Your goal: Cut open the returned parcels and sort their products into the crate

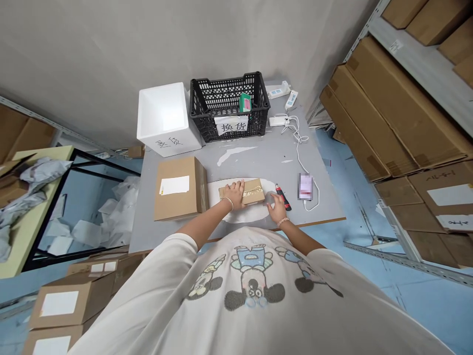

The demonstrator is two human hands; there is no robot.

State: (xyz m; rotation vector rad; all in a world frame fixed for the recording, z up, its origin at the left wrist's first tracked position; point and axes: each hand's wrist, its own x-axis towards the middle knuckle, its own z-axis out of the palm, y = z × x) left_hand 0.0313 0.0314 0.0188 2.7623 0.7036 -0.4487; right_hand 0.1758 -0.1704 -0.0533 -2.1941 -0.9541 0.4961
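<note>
A small brown carton (253,192) with shiny tape on it lies on a whitish patch of the grey table (244,162). My left hand (235,195) rests on the carton's left part, palm down, its fingers spread over the top. Just right of the carton, my right hand (277,209) is above the table with its fingers apart and nothing between them. A red and black cutter (284,198) lies close beside the right hand's fingers, and I cannot tell whether they touch it.
A larger carton (179,190) stands left of my left hand. Behind are a white foam box (166,118) and a black crate (231,106) holding a green packet (245,102). A phone (305,187) on a cable lies at the right, near power strips (279,121). Cartons (384,118) fill the right shelf.
</note>
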